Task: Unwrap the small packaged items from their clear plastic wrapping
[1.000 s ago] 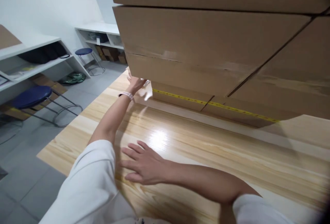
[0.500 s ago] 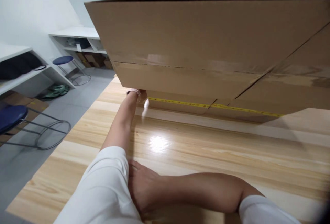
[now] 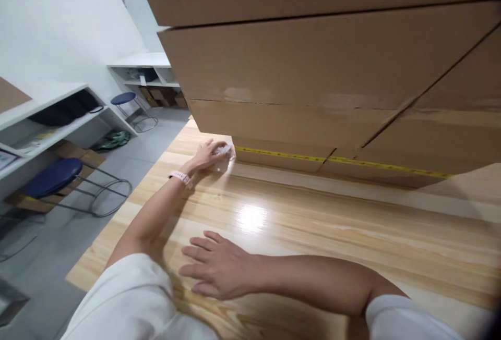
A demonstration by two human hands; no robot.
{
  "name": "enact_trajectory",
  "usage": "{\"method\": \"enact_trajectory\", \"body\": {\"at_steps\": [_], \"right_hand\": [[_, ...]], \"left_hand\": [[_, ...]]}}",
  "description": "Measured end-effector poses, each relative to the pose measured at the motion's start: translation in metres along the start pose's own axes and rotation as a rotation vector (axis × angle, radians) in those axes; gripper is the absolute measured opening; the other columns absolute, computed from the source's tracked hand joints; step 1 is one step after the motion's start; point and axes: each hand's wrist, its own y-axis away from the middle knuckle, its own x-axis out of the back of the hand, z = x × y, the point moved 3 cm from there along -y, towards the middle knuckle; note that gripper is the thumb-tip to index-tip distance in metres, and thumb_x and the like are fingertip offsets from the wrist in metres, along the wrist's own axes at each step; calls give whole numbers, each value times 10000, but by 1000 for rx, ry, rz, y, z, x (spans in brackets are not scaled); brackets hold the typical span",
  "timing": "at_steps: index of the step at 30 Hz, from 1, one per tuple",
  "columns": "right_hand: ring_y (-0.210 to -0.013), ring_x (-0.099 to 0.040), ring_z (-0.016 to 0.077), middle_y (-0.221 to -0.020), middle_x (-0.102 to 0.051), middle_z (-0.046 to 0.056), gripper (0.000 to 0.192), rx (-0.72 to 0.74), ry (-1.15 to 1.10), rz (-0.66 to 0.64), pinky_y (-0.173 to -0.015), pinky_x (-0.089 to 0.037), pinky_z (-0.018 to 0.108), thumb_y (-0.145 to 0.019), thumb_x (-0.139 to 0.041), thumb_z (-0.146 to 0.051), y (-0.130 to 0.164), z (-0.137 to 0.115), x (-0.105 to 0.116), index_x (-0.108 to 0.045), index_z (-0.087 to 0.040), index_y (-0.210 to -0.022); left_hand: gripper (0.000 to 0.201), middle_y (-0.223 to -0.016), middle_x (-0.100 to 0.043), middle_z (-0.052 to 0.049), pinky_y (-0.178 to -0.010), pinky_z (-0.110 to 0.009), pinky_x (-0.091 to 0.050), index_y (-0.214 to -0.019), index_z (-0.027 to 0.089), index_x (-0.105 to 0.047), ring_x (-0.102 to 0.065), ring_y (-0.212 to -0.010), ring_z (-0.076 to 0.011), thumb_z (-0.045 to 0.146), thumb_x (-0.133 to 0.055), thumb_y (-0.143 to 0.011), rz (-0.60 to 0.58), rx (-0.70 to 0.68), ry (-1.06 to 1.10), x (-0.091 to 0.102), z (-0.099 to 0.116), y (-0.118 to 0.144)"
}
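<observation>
My left hand [image 3: 206, 154] reaches far across the wooden table [image 3: 336, 220], with a pink band at the wrist. Its fingers close on a crumpled whitish, see-through wad [image 3: 223, 158], which looks like plastic film. The wad sits by the lower corner of a cardboard box [image 3: 274, 161] with a yellow strip [image 3: 289, 156] along it. Nearer to me, my right hand [image 3: 219, 266] lies palm down over the tabletop. Its fingers are spread and nothing is in it.
Large cardboard boxes [image 3: 289, 63] are stacked at the table's far side and overhang the yellow strip. On the left, blue-seated stools [image 3: 55, 177] stand on the grey floor beside white shelves [image 3: 58, 131]. A green bundle [image 3: 113, 141] lies under them.
My left hand has come out from behind the box corner, back and to the left, with the crumpled wad. The right hand's fingers now show spread. My view has shifted.
</observation>
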Motion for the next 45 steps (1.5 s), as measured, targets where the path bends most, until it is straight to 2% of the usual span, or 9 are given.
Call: {"method": "enact_trajectory", "body": {"at_steps": [6,11,14,18,23,28,35,41,45], "right_hand": [[-1349,-502,259,-1414,-627,115,372,67,12,54,-1117,-396,392,-1059,-483,-430,-4,-1,-4,-647,-177,-1279],[-1008,-654,193,-1068,-750,83,289,222,56,73,-906,-488,325,-1067,-439,-281,-5,-11,0,-692,-180,-971],[-838,-653,176,-905,-746,44,269,248,64,162,-766,-493,317,-1040,-464,-227,10,-19,5,-669,-211,-866],[-946,-670,200,-991,-759,71,143,144,30,445,-837,-524,352,-1002,-538,-221,45,-19,26,-679,-220,-981],[-1239,-593,278,-1305,-692,126,256,-376,26,680,-1063,-463,488,-1000,-542,-256,70,18,52,-685,-219,-1209],[-1507,-359,356,-1651,-399,140,638,-674,-30,434,-1184,-326,598,-952,-631,-467,64,56,48,-495,-246,-1535],[-1284,-523,299,-1422,-609,109,460,-583,-80,292,-1122,-414,483,-951,-675,-415,88,48,53,-647,-252,-1380],[-1170,-558,305,-1274,-656,115,406,-601,22,365,-1025,-475,496,-943,-705,-420,160,9,71,-669,-257,-1313],[-1112,-585,311,-1198,-685,107,429,-738,84,444,-954,-500,484,-921,-731,-428,209,-14,83,-644,-264,-1308]], "left_hand": [[601,-1604,-503,-24,-1274,-570,-204,-1498,298,-535,-201,-1599,-365,512,-552,-937,-141,-80,-2,-20,34,106],[672,-1641,-455,-40,-1295,-603,-88,-1554,286,-477,-150,-1613,-361,558,-565,-946,-232,-188,-7,-40,92,147],[714,-1684,-379,-48,-1292,-626,-67,-1597,296,-408,-150,-1617,-356,586,-558,-962,-259,-222,91,-32,111,165],[662,-1670,-399,-76,-1290,-528,-220,-1539,273,-476,-286,-1578,-315,525,-617,-944,-48,-196,199,-4,95,194],[519,-1402,-647,-110,-1133,-460,-461,-1326,208,-611,-586,-1305,-294,297,-707,-824,107,-83,158,-2,52,225],[353,-1260,-712,-90,-1073,-424,-488,-1148,197,-675,-626,-1187,-275,169,-655,-796,158,-63,73,-23,41,222],[297,-1127,-736,-95,-1021,-454,-500,-1080,195,-702,-607,-1113,-297,114,-580,-822,195,14,9,-32,55,183],[364,-1222,-713,-119,-1057,-476,-463,-1172,184,-689,-571,-1188,-323,111,-563,-838,154,-5,-26,-47,102,153],[312,-1467,-595,-116,-1164,-552,-332,-1201,210,-677,-450,-1385,-358,229,-590,-902,175,-89,-26,-58,152,161]]}}
